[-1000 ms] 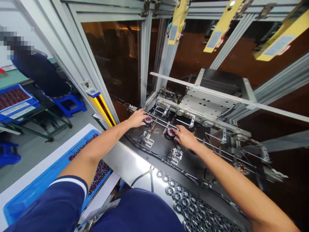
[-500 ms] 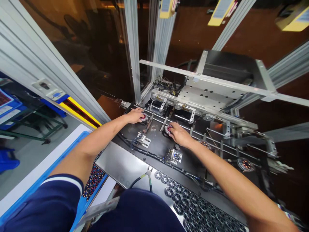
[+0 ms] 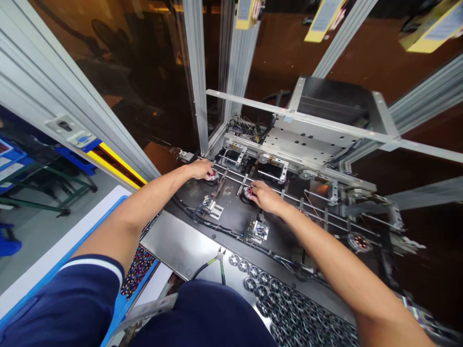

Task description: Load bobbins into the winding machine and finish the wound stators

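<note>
Both my arms reach into a machine with a black deck (image 3: 235, 219). My left hand (image 3: 200, 168) rests with its fingers curled over a small round part with red windings (image 3: 212, 173) seated on the deck at the left. My right hand (image 3: 263, 196) covers a second round red part (image 3: 249, 192) near the middle, fingers closed on it. Two thin metal rails (image 3: 311, 205) run past both parts to the right. A third round part (image 3: 359, 241) sits further right on the rails.
A perforated metal plate (image 3: 307, 147) and a slanted bar (image 3: 325, 125) stand behind the hands. Rows of round metal parts (image 3: 289, 313) lie at the near edge. A blue tray (image 3: 139, 270) with several wound parts lies at my left. Pliers (image 3: 220, 260) lie on the steel sill.
The view has tilted down and moved slightly closer. Both hands stay on the same two round parts, with the fingers pressing lower over them.
</note>
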Motion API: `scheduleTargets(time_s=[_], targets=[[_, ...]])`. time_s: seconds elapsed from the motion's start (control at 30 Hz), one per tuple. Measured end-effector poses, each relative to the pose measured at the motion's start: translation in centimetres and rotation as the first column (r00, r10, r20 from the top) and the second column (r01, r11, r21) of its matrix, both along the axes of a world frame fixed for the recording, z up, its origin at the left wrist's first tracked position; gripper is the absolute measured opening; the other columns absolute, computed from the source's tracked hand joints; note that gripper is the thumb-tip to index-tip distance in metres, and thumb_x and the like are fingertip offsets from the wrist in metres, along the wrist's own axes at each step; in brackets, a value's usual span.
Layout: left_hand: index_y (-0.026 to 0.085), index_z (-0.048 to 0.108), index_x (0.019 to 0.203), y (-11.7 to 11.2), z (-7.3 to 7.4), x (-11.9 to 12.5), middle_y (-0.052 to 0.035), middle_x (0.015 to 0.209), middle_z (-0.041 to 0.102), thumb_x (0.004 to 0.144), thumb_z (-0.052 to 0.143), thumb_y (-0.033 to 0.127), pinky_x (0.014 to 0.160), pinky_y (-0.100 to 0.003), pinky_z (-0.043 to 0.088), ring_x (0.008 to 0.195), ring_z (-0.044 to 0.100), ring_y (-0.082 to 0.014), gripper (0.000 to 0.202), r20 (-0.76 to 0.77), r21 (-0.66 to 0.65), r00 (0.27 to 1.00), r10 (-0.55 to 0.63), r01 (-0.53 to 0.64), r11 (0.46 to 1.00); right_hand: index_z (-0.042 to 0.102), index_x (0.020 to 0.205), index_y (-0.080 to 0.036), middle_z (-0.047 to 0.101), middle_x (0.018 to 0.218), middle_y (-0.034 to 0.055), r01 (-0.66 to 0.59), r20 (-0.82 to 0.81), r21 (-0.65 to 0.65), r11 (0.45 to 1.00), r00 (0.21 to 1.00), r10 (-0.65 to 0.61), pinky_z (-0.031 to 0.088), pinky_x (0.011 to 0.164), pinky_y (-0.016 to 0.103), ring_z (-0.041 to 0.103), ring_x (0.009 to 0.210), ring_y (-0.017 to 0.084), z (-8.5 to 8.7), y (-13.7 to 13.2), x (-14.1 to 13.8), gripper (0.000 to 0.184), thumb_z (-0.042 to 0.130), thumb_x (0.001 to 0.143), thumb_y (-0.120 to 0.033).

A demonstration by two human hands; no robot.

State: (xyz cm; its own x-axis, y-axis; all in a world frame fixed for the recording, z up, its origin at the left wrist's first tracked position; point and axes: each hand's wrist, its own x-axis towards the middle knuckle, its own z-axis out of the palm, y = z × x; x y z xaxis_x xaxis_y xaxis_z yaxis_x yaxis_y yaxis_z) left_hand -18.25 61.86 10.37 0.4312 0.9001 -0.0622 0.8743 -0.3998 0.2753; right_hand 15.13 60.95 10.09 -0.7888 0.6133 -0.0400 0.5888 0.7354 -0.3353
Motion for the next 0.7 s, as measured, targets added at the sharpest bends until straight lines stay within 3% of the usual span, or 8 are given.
scheduleTargets(time_s=[0.2, 0.3, 0.37, 0.43, 0.53, 0.6, 0.7], targets=[[0.016, 0.058, 0.120, -0.9, 1.0, 0.8, -0.0101, 0.123, 0.060, 0.091, 0.059, 0.035, 0.090, -0.046, 0.053, 0.107, 0.061, -0.0235, 0.035, -0.026, -0.048, 0.999, 0.034, -0.035, 0.998, 0.067, 0.100, -0.011, 0.061, 0.124, 0.0151, 0.048, -0.031, -0.019, 0.999, 0.998, -0.049, 0.043, 0.106, 0.046, 0.056, 0.120, 0.026, 0.7, -0.2, -0.1, 0.017, 0.062, 0.084, -0.015], [0.016, 0.058, 0.120, -2.1, 2.2, 1.5, -0.0101, 0.124, 0.060, 0.091, 0.059, 0.035, 0.092, -0.047, 0.052, 0.108, 0.061, -0.0238, 0.034, 0.047, -0.018, 0.995, 0.091, -0.090, 0.996, 0.069, 0.092, -0.011, 0.062, 0.120, 0.0178, 0.077, -0.084, -0.020, 0.997, 0.993, -0.078, 0.046, 0.104, 0.045, 0.059, 0.116, 0.027, 2.4, -0.8, -0.3, 0.015, 0.057, 0.083, -0.011], [0.016, 0.059, 0.118, -4.0, 3.3, 1.7, -0.0104, 0.126, 0.059, 0.091, 0.060, 0.034, 0.095, -0.049, 0.050, 0.113, 0.059, -0.0253, 0.033, 0.127, 0.011, 0.983, 0.136, -0.139, 0.990, 0.069, 0.092, -0.011, 0.060, 0.122, 0.0193, 0.081, -0.138, -0.015, 0.997, 0.987, -0.082, 0.047, 0.104, 0.045, 0.059, 0.116, 0.029, 4.2, -2.6, -0.2, 0.016, 0.054, 0.085, -0.013], [0.014, 0.062, 0.112, -7.4, 4.6, 1.4, -0.0115, 0.131, 0.056, 0.092, 0.058, 0.033, 0.101, -0.049, 0.045, 0.121, 0.054, -0.0257, 0.028, 0.224, 0.036, 0.959, 0.175, -0.187, 0.982, 0.067, 0.099, -0.013, 0.055, 0.130, 0.0186, 0.075, -0.205, -0.003, 0.997, 0.976, -0.074, 0.045, 0.105, 0.047, 0.055, 0.121, 0.029, 6.1, -5.9, 0.2, 0.020, 0.051, 0.089, -0.019], [0.014, 0.063, 0.108, -14.9, 5.7, 0.8, -0.0118, 0.136, 0.052, 0.097, 0.047, 0.035, 0.105, -0.038, 0.043, 0.122, 0.053, -0.0203, 0.029, 0.357, 0.024, 0.911, 0.207, -0.231, 0.973, 0.062, 0.112, -0.020, 0.052, 0.134, 0.0153, 0.048, -0.368, -0.033, 0.998, 0.928, -0.056, 0.044, 0.106, 0.049, 0.051, 0.126, 0.029, 7.8, -13.1, 0.7, 0.024, 0.047, 0.094, -0.026], [0.016, 0.066, 0.105, -20.3, 5.1, 0.6, -0.0094, 0.127, 0.058, 0.096, 0.047, 0.038, 0.097, -0.034, 0.048, 0.112, 0.059, -0.0184, 0.030, 0.397, -0.037, 0.890, 0.223, -0.228, 0.973, 0.060, 0.116, -0.024, 0.055, 0.131, 0.0151, -0.007, -0.402, -0.118, 0.993, 0.915, -0.041, 0.046, 0.103, 0.048, 0.053, 0.123, 0.028, 7.1, -18.1, 0.2, 0.026, 0.046, 0.094, -0.027], [0.019, 0.070, 0.091, -26.6, 1.8, 1.2, -0.0048, 0.105, 0.068, 0.091, 0.056, 0.036, 0.088, -0.031, 0.052, 0.096, 0.064, -0.0162, 0.022, 0.372, -0.156, 0.899, 0.229, -0.183, 0.971, 0.061, 0.115, -0.021, 0.055, 0.130, 0.0145, -0.130, -0.221, -0.248, 0.960, 0.972, 0.075, 0.048, 0.100, 0.041, 0.055, 0.119, 0.025, 3.4, -23.3, -2.6, 0.028, 0.041, 0.096, -0.024]])
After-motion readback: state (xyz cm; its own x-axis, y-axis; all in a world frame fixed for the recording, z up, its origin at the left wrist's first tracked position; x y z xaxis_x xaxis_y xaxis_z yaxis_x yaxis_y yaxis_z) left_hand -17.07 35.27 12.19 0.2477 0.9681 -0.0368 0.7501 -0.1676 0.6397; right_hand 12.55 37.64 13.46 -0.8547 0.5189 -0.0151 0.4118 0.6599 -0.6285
